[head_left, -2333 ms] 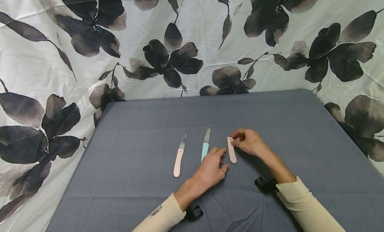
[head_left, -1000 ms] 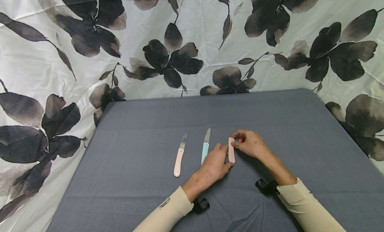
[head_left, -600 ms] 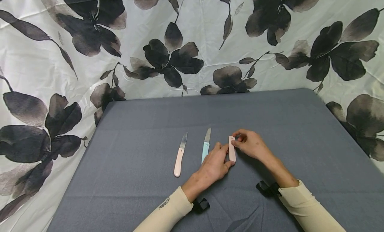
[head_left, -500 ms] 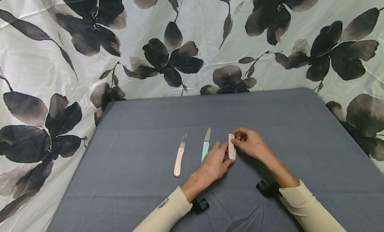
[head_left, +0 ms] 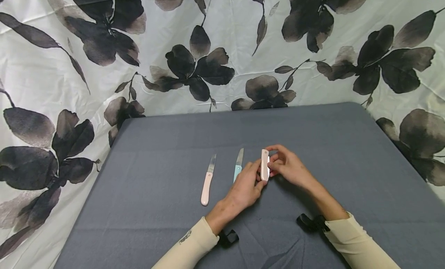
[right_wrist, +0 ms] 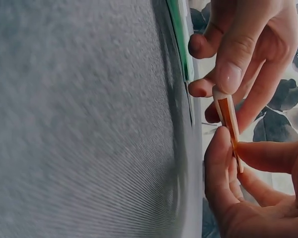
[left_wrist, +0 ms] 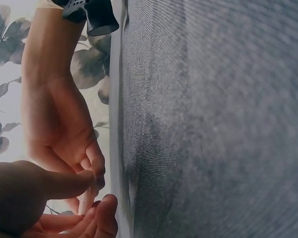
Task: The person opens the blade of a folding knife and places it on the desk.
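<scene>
A folded pink pocket knife (head_left: 265,165) is held just above the grey tablecloth (head_left: 167,222), standing on its edge. My left hand (head_left: 259,177) pinches its near end and my right hand (head_left: 273,167) pinches its far half. In the right wrist view the folded knife (right_wrist: 229,121) shows an orange slot, with my right hand (right_wrist: 228,158) below it and my left hand (right_wrist: 223,79) above. The left wrist view shows my left hand (left_wrist: 97,191) close to the right hand (left_wrist: 59,129); the knife is almost hidden there.
Two open knives lie left of my hands: a teal-handled one (head_left: 238,165) right beside my left hand and a pink-handled one (head_left: 207,181) further left. A floral sheet (head_left: 222,48) hangs behind and around the table.
The folded knife lay flat under my right fingers; my left hand moved in and pinched its near end, and both hands lifted it and turned it onto its edge.
</scene>
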The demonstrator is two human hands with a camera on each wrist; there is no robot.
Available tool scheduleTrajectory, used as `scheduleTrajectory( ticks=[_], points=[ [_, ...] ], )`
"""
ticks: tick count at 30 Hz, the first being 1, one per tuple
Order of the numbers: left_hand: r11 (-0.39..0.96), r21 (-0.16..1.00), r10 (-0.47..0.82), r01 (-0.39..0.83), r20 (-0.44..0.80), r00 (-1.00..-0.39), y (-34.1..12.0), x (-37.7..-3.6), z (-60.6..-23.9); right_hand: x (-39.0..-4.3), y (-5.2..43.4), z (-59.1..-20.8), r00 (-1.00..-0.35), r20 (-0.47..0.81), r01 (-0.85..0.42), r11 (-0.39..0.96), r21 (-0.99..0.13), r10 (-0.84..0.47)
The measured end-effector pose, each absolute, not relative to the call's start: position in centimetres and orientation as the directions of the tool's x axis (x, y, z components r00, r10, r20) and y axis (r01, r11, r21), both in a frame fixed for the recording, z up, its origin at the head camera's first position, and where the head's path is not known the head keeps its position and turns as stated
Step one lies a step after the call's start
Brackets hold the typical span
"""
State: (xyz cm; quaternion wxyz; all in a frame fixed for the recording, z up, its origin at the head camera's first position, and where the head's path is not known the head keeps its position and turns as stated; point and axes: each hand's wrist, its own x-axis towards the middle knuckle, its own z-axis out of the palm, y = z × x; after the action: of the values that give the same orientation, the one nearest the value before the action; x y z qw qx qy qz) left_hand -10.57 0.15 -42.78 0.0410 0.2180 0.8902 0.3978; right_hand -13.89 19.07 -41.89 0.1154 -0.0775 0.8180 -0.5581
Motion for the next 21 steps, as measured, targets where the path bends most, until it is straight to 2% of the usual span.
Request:
scheduleTrajectory(
  ticks=[12,21],
  points=[
    [0.53,0.775,0.415,0.343,0.116,-0.902,0.0,-11.3,-42.4,-13.7,19.3,-41.9,-0.967,-0.074,0.014,0.242,-0.97,-0.242],
    [0.444,0.866,0.37,0.231,0.058,-0.927,-0.1,-12.0,-42.1,-13.4,18.8,-42.1,-0.975,-0.02,-0.034,0.237,-0.971,-0.221]
  ],
)
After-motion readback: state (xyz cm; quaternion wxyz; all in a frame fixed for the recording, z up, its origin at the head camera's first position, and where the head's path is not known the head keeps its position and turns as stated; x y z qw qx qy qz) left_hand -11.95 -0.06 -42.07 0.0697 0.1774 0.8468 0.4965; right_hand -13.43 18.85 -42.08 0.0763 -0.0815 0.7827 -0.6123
